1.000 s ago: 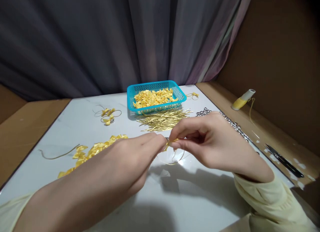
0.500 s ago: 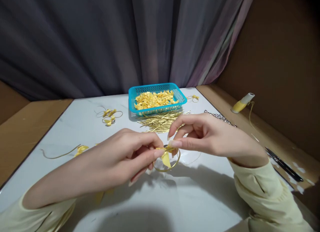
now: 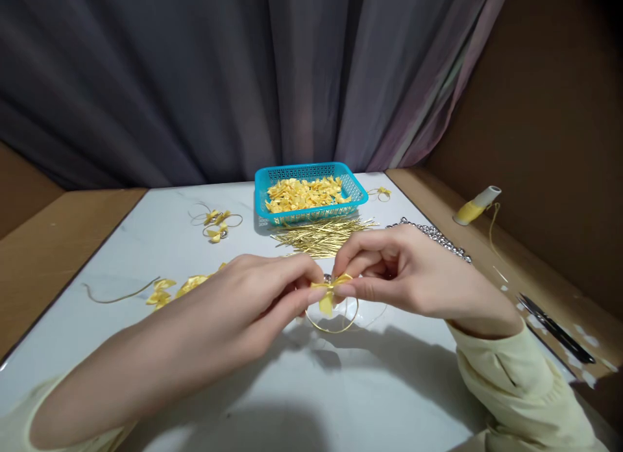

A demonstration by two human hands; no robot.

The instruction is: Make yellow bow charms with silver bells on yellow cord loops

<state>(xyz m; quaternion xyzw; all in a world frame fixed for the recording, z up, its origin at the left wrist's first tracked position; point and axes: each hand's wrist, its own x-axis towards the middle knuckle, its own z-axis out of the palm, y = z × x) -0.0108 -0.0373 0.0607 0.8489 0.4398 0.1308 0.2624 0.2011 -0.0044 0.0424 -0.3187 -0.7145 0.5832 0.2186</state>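
Observation:
Between my two hands, just above the white tabletop, hangs a yellow ribbon bow [image 3: 327, 301] with a silver bell [image 3: 328, 278] behind it. A thin gold cord loop [image 3: 335, 330] dangles below the bow. My left hand [image 3: 277, 296] pinches the bow's left side between thumb and fingers. On the right side, my right hand [image 3: 384, 270] grips the ribbon with thumb and index finger. Fingertips partly cover the bow's knot. Under and behind my left forearm lie more yellow bows [image 3: 192, 284], partly hidden.
Beyond my hands stand a blue basket [image 3: 311, 216] of yellow bows and a pile of gold ties [image 3: 324, 238]. Silver bells [image 3: 445, 239] lie behind my right hand. Finished-looking bow loops [image 3: 217, 226] sit left. At right are a yellow thread spool [image 3: 477, 205] and black thread snips [image 3: 555, 327].
My right fingers have closed in on the bow, which now faces me more squarely with its bell showing above. The hanging loop has swung slightly right.

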